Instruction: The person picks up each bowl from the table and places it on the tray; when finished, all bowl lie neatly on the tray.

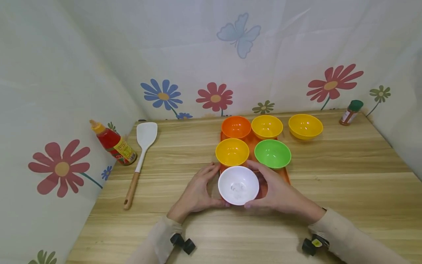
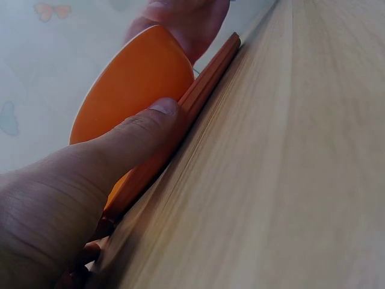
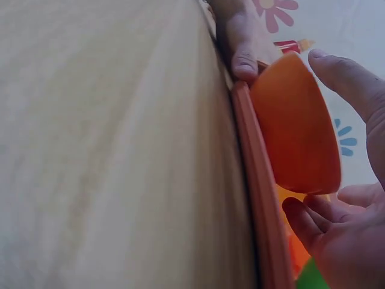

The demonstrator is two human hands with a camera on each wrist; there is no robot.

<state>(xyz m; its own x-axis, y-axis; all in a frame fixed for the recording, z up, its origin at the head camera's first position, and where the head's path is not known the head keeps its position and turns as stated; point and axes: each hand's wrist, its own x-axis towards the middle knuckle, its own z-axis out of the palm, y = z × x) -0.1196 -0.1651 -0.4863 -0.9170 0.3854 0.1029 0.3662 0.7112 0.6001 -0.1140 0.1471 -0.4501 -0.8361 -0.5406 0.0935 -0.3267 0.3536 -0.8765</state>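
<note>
A bowl (image 1: 239, 185), white inside and orange outside, sits at the front of the orange tray (image 1: 285, 176). My left hand (image 1: 197, 189) holds the tray's front left corner: its thumb (image 2: 141, 126) lies along the front edge, near the bowl, and its fingers reach along the left side. On the other side, my right hand (image 1: 280, 192) curves loosely around the bowl; in the right wrist view its thumb and fingertips stand apart from the bowl's wall. Behind on the tray are a yellow bowl (image 1: 232, 152), a green bowl (image 1: 272, 154), an orange bowl (image 1: 236, 127) and another yellow bowl (image 1: 267, 127).
Right of the tray, a separate yellow bowl (image 1: 305, 127) stands on the wooden table (image 1: 343, 161). A green-capped spice jar (image 1: 351, 113) is at the back right. Leftward lie a white spatula (image 1: 147, 135) with a wooden handle and a red sauce bottle (image 1: 115, 143). Printed curtains enclose the table.
</note>
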